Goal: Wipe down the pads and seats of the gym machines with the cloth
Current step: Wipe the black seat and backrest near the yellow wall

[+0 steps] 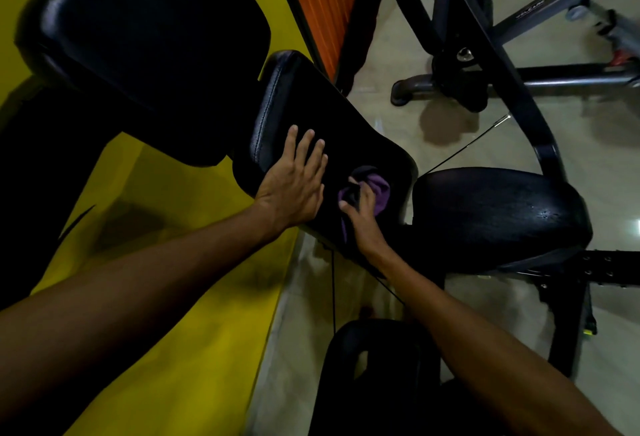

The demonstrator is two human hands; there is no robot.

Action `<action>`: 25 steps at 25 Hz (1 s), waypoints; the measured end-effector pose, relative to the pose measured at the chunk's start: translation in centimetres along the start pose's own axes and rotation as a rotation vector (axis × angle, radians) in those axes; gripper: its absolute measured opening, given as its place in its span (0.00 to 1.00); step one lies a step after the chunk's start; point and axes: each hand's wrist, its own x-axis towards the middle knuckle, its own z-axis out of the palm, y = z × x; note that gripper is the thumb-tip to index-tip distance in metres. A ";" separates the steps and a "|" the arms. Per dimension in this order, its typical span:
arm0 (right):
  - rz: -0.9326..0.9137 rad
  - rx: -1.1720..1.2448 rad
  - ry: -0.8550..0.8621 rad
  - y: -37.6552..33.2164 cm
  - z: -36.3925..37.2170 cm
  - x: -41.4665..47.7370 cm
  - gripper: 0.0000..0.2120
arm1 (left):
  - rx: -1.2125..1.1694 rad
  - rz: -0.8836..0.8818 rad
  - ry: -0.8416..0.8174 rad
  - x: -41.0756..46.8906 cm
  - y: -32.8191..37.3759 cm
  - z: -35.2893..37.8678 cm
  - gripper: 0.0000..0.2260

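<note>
Was standing right there, so here's how it looked: the person's right hand (363, 217) had its fingers curled round a bunched-up purple cloth (380, 189), pressing it onto the lower end of the black pad (311, 113) in the middle of the frame. The left hand (294, 182) lay flat on the same pad just beside it, fingers straight and a bit spread, holding nothing; looked like it was just steadying things. The seat (502, 210) sat right of centre, close to the pad's lower edge, with some shiny specks on it, damp or worn, couldn't tell. Another big pad (156, 37) filled the upper left against the yellow wall (156, 186). My take on the cloth: soft, light and floppy, so it'd drag and fold over unless wadded in the palm with the loose tail tucked in. The vinyl looked smooth and firm, so I'd guess the cloth slides easily under steady pressure
</note>
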 end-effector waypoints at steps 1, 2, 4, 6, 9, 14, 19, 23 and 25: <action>-0.103 -0.068 -0.070 0.0 0.5 -1.2 0.33 | -0.003 0.003 0.001 0.1 -0.1 0.1 0.29; -0.188 -0.167 -0.131 0.6 0.7 -2.4 0.38 | -0.004 0.005 0.004 0.1 -0.1 0.1 0.29; -0.258 -0.384 -0.167 3.2 0.1 -3.4 0.49 | 0.006 0.007 0.005 0.1 0.0 0.0 0.29; -0.174 -0.518 -0.086 6.4 -0.8 -3.3 0.52 | 0.008 0.014 0.006 0.0 -0.1 0.0 0.29; -0.070 -0.529 0.029 8.5 -1.3 -3.5 0.50 | 0.024 0.016 0.004 0.0 0.0 0.1 0.29; -0.274 -0.396 -0.033 2.6 1.3 -2.5 0.49 | 0.010 0.014 0.010 0.1 -0.1 0.0 0.29; -0.324 -0.342 -0.170 2.0 -0.6 -1.8 0.43 | 0.015 0.015 0.000 0.1 -0.1 0.0 0.29; -0.142 -0.196 -0.070 6.6 -2.4 -1.8 0.32 | 0.025 0.018 -0.010 0.1 -0.2 -0.4 0.29; -0.051 -0.180 0.008 8.8 -3.5 -0.7 0.30 | 0.037 0.022 -0.032 0.0 -0.2 -0.9 0.29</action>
